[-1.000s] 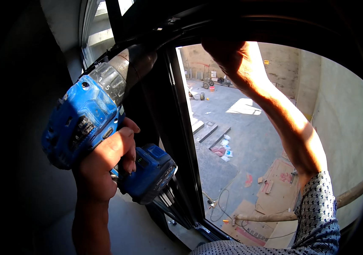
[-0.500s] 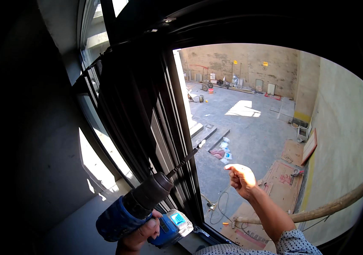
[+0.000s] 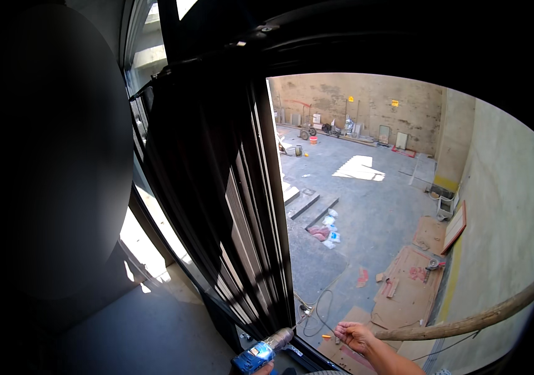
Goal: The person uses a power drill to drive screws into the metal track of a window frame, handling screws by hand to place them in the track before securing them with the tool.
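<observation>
A blue cordless drill (image 3: 257, 356) with a grey-brown chuck is low in view, beside the foot of the black window frame (image 3: 261, 275). My left hand (image 3: 266, 369) is closed around its grip, mostly cut off by the lower edge. The drill's thin bit points up and to the right. My right hand (image 3: 356, 337) is a little to the right of the bit, over the opening. Its thumb and fingers are pressed together; whatever they may hold is too small to make out.
A wooden pole (image 3: 467, 324) crosses at the lower right. Below, through the opening, are a concrete floor (image 3: 367, 219), cardboard sheets (image 3: 404, 287), plastic bags (image 3: 329, 230) and a loose cable (image 3: 320, 312). A large blurred dark shape (image 3: 73, 156) covers the left side.
The drill in my left hand has dropped lower and shifted right, its bit now lower. My right hand has also moved down. The blurred shape has come in at the left.
</observation>
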A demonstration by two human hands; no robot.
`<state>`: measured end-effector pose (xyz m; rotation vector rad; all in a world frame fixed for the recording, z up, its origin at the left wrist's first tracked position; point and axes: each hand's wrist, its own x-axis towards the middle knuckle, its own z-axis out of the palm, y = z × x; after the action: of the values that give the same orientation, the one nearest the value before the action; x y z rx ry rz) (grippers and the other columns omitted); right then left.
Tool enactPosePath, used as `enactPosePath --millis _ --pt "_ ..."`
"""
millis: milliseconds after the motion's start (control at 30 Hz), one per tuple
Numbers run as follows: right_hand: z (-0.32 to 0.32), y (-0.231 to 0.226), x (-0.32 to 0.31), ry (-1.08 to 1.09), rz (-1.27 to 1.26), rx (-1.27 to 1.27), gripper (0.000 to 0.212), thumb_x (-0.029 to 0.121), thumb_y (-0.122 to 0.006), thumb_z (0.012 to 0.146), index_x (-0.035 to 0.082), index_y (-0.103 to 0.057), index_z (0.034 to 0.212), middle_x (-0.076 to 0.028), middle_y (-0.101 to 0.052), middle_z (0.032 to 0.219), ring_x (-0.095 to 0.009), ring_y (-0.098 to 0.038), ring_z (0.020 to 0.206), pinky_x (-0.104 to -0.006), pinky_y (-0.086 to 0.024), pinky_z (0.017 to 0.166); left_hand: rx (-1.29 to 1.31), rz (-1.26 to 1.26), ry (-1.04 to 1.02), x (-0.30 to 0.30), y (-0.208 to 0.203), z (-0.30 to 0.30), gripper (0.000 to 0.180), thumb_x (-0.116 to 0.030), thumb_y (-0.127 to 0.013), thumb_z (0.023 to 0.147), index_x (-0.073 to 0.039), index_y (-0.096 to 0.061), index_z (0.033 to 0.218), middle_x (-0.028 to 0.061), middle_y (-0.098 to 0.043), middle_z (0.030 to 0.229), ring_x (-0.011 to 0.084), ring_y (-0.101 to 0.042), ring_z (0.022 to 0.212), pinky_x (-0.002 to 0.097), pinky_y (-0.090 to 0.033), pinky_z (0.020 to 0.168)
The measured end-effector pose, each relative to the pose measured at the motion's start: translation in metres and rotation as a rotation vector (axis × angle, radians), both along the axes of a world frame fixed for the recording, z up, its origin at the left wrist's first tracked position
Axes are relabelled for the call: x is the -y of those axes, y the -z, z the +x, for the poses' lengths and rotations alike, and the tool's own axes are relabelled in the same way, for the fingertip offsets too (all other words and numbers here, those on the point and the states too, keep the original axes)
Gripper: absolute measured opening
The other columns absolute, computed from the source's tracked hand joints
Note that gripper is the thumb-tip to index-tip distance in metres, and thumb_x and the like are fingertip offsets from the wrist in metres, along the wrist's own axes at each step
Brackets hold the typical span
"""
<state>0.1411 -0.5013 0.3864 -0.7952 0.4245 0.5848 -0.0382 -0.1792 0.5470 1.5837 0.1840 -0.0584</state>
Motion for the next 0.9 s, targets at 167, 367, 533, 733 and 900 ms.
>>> enactPosePath --millis 167,367,533,733,900 --pt "-0.011 -0.028 -0.02 -0.089 0.025 0.053 0.025 -0.011 -0.052 0.094 -0.012 -0.056 0.118 -0.02 -0.065 0.11 -0.03 -0.068 0.103 -0.0422 -0.058 0.098 0.226 0.026 0.006 0.001 0.023 0.011 0.009 -0.012 -0.07 0.092 -0.01 -0.065 0.084 -0.0046 -0.053 0.064 0.0089 -0.05 0.052 0.0287 -0.04 0.049" --pt "-0.027 -0.06 -0.028 -0.153 0.011 0.028 0.027 -0.005 -0.053 0.098 -0.01 -0.055 0.125 -0.02 -0.064 0.119 -0.028 -0.067 0.11 -0.0371 -0.057 0.101 -0.063 0.019 0.049 0.004 0.045 -0.001 0.016 -0.014 -0.072 0.092 -0.004 -0.069 0.104 0.0008 -0.065 0.076 0.009 -0.06 0.064 0.027 -0.049 0.062" --pt "-0.028 -0.084 -0.029 -0.167 0.014 0.039 0.023 -0.002 -0.05 0.101 -0.006 -0.057 0.122 -0.019 -0.067 0.112 -0.024 -0.07 0.102 -0.0327 -0.06 0.093 -0.14 0.075 0.021 0.009 0.037 -0.006 0.02 -0.02 -0.077 0.087 -0.005 -0.071 0.096 0.0076 -0.073 0.088 0.0165 -0.069 0.08 0.0324 -0.055 0.074" --pt "-0.029 -0.084 -0.037 -0.126 0.071 0.004 0.021 -0.002 -0.046 0.1 -0.007 -0.056 0.118 -0.019 -0.067 0.112 -0.026 -0.07 0.102 -0.0363 -0.06 0.094 -0.106 0.128 -0.015 0.012 0.039 -0.014 0.015 -0.018 -0.076 0.087 -0.004 -0.071 0.091 0.0069 -0.072 0.081 0.0182 -0.07 0.072 0.0331 -0.054 0.067" --pt "-0.033 -0.102 -0.048 -0.057 0.155 0.001 0.032 -0.001 -0.041 0.101 -0.012 -0.046 0.131 -0.03 -0.055 0.134 -0.036 -0.06 0.124 -0.0414 -0.054 0.106 -0.056 0.152 -0.014 0.015 0.041 -0.016 0.01 -0.013 -0.074 0.087 -0.005 -0.072 0.092 0.0056 -0.071 0.077 0.0171 -0.067 0.065 0.0317 -0.052 0.061"
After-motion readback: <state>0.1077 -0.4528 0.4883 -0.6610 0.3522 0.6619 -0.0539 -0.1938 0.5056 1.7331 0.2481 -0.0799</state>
